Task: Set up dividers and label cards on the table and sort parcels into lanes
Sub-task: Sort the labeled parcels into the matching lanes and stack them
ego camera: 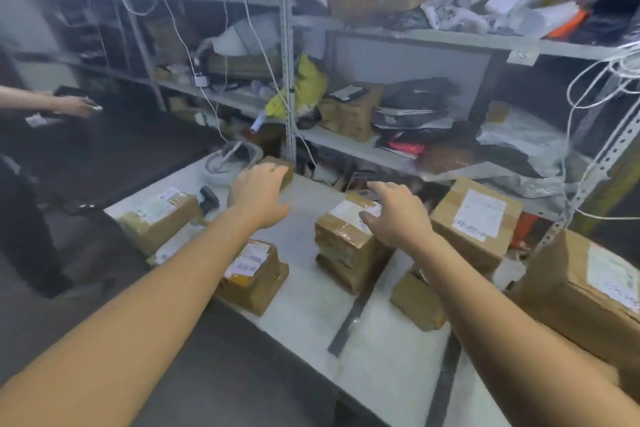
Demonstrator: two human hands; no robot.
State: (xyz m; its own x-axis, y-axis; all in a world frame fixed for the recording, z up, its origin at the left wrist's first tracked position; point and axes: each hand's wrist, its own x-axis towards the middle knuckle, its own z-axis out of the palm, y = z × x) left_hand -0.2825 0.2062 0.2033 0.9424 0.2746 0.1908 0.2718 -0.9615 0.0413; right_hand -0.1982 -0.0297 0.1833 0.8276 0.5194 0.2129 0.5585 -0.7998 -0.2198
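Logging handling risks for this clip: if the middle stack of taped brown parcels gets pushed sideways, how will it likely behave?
The stack looks stiff: taped cardboard boxes. Glossy tape could make it slippery. Its layers sit slightly offset, so a high push near the right hand may slide the top parcel off rather than shift everything.

1. The left hand (259, 194) covers most of a small parcel (284, 170); contact cannot be told
2. The large parcel (568, 291) is cut by the right edge
3. Print on the label (479, 215) is too blurred to read
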